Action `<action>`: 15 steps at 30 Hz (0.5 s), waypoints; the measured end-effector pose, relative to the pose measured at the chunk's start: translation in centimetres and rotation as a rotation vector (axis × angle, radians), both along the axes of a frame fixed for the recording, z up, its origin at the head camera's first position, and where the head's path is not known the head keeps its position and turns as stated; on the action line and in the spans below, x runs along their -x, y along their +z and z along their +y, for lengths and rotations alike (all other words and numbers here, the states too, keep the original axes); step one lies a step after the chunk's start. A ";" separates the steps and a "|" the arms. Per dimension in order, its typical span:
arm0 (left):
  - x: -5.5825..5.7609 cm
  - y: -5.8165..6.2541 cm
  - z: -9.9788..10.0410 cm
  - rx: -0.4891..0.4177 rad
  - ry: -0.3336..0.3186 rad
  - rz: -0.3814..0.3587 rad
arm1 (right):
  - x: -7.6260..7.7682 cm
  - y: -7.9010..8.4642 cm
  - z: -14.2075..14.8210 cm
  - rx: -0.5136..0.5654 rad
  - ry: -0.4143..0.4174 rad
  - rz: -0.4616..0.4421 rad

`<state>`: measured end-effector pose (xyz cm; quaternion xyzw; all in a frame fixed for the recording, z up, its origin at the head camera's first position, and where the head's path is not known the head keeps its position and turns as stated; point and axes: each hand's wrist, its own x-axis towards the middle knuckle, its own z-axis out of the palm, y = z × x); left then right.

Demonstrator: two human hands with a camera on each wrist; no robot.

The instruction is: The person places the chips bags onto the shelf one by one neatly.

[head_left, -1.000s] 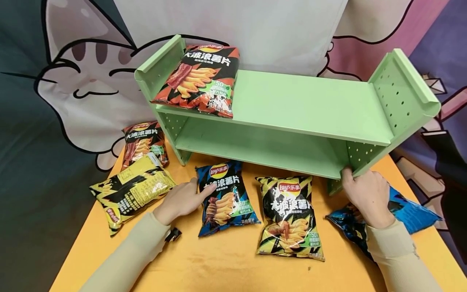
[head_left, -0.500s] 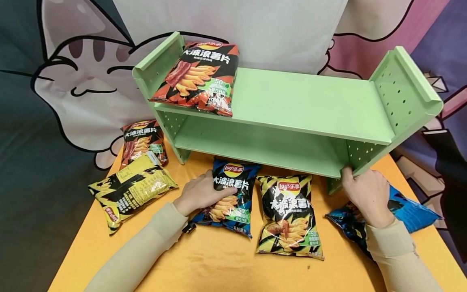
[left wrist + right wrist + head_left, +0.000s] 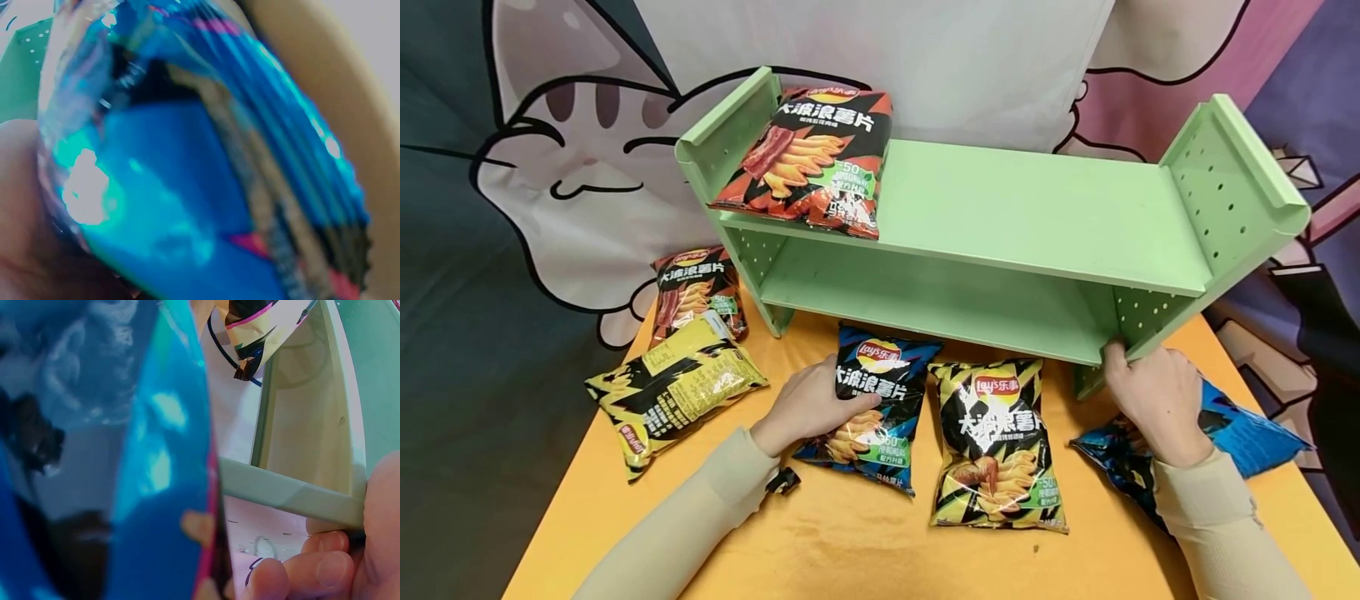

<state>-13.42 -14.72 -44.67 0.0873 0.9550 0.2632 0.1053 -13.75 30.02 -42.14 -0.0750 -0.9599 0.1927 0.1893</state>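
My left hand (image 3: 811,404) grips a glossy blue-and-black foil crisp bag (image 3: 897,412) by its left side, thumb laid across the printed front, the other fingers mostly hidden by the bag. My right hand (image 3: 1157,408) holds the lower right corner of a pale green two-tier shelf (image 3: 1037,217) with perforated side panels, fingers curled under its edge. The blue-and-black bag is in front of the shelf, its top end near the lower board; whether it touches the table below, I cannot tell. Just to its right a yellow-and-black foil bag (image 3: 997,446) lies face up. Beyond it, partly behind my right wrist, rests a second blue foil bag (image 3: 1247,429). To the left, well clear of my left fingers, another yellow-and-black bag (image 3: 677,392) lies back side up, overlapping a red-and-black foil bag (image 3: 700,292) beside the shelf's left end. A larger-looking red-and-black bag (image 3: 820,162) leans on the upper tier at the left. Under everything spreads an orange-yellow table (image 3: 850,550); behind hangs a cartoon-cat backdrop (image 3: 587,217)
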 end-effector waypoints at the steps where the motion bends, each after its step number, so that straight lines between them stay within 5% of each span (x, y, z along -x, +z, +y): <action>1: -0.1 0.0 -0.1 -0.027 -0.011 0.021 | 0.0 0.0 0.0 0.000 0.003 0.003; 7: -1.1 0.5 -0.8 -0.110 -0.039 0.093 | 0.1 -0.1 0.0 -0.004 0.012 0.014; 15: -2.7 3.0 -1.9 -0.051 -0.009 0.148 | -0.1 0.0 0.0 -0.008 0.006 0.021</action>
